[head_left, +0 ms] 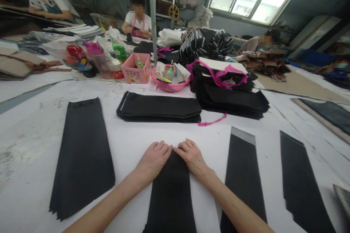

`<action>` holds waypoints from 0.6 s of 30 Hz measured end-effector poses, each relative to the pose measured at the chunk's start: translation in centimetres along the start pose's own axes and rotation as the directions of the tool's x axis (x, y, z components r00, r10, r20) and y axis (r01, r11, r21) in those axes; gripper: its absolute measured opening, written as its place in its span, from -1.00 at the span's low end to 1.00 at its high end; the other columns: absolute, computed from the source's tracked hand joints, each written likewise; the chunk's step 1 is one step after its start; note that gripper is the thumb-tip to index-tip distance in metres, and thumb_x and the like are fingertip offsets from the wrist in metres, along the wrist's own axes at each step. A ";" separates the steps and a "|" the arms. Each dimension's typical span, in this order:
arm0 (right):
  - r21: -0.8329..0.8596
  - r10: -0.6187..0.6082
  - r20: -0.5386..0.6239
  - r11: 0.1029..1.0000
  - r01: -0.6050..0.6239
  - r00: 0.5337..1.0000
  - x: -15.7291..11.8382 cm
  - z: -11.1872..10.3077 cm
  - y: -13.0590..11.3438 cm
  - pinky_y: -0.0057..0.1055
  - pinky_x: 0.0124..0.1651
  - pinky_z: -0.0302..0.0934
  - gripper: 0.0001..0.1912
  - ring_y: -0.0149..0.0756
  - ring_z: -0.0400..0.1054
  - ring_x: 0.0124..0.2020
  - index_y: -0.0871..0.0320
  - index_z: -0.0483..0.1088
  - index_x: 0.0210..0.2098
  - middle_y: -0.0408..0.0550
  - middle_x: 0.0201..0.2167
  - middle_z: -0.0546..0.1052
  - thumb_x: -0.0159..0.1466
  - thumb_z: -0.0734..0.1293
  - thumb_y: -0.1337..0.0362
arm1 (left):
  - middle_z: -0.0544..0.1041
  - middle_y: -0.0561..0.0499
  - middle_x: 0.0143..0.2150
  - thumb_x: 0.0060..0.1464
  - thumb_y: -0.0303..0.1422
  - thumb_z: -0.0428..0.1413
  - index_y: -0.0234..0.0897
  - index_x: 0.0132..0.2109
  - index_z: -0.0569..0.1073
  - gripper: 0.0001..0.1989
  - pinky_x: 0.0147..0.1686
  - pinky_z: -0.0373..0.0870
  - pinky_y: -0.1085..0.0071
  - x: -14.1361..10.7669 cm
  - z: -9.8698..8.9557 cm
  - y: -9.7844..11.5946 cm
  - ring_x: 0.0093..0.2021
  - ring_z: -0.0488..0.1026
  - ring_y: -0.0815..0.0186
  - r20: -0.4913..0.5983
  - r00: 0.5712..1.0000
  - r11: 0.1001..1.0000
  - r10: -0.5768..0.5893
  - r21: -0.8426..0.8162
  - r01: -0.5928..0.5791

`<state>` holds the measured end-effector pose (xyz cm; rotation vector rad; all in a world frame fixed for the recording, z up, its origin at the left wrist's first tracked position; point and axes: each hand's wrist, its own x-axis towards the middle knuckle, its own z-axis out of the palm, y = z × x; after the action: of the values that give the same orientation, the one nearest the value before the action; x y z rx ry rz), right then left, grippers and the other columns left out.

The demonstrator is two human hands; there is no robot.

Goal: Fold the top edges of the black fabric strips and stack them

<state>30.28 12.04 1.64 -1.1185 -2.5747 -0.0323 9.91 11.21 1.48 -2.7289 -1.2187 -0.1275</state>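
A long black piece (172,193) lies on the white table in front of me. My left hand (155,160) has its fingers pressed together on the far left corner of this piece. At the far right corner, my right hand (191,157) pinches the same edge, its thumb close to the left one. To the left lies a wider black stack (83,160). On the right are a black piece with a grey end strip (242,174) and another black piece (302,182).
Beyond my hands lie a black stack (160,106), a pink strip (212,121) and more black stacks (235,98). Farther back are a pink basket (172,86), a pink box (136,74), bottles (97,58) and a metal pole (153,18). Other people sit at the far tables.
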 end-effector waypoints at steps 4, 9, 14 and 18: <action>-0.004 -0.011 0.015 1.000 0.011 1.000 0.1 -0.2 0.0 -0.21 0.17 0.10 -0.72 -0.28 0.27 -0.17 0.08 0.39 0.00 -0.07 -0.25 0.46 0.32 0.24 0.39 | 0.42 -0.13 -0.04 0.20 -0.53 -0.09 -0.35 0.14 0.28 -0.64 -0.02 0.27 0.19 0.0 -0.1 0.0 0.04 0.30 0.11 -0.003 1.000 1.000 -0.003 0.002 0.003; -0.019 -0.013 0.011 1.000 0.014 1.000 0.1 -0.3 0.1 -0.18 0.17 0.09 -0.73 -0.29 0.27 -0.18 0.06 0.40 -0.02 -0.07 -0.26 0.46 0.32 0.24 0.39 | 0.42 -0.12 -0.04 0.20 -0.53 -0.09 -0.34 0.12 0.30 -0.65 0.02 0.27 0.20 -0.2 0.1 0.1 0.05 0.31 0.13 -0.017 1.000 1.000 -0.021 0.007 0.022; -0.031 -0.011 0.011 0.999 0.011 1.000 -0.1 -0.2 0.2 -0.18 0.16 0.08 -0.72 -0.29 0.27 -0.18 0.04 0.40 -0.01 -0.07 -0.25 0.46 0.33 0.22 0.38 | 0.42 -0.14 -0.01 0.19 -0.56 -0.09 -0.37 0.12 0.31 -0.64 0.05 0.27 0.19 -0.4 0.3 0.0 0.07 0.31 0.12 -0.020 1.000 1.000 -0.010 0.017 0.010; -0.032 -0.003 0.021 0.999 0.004 1.000 -0.2 -0.2 0.2 -0.18 0.15 0.08 -0.72 -0.28 0.27 -0.16 0.04 0.39 0.00 -0.06 -0.22 0.46 0.33 0.22 0.39 | 0.42 -0.16 0.02 0.20 -0.56 -0.09 -0.44 0.11 0.31 -0.65 0.07 0.27 0.20 -0.7 0.2 -0.3 0.08 0.32 0.11 -0.031 0.999 0.999 0.015 0.036 -0.014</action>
<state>30.61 11.99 1.71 -1.1321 -2.6035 -0.0635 9.24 10.93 1.22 -2.6938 -1.1815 -0.1447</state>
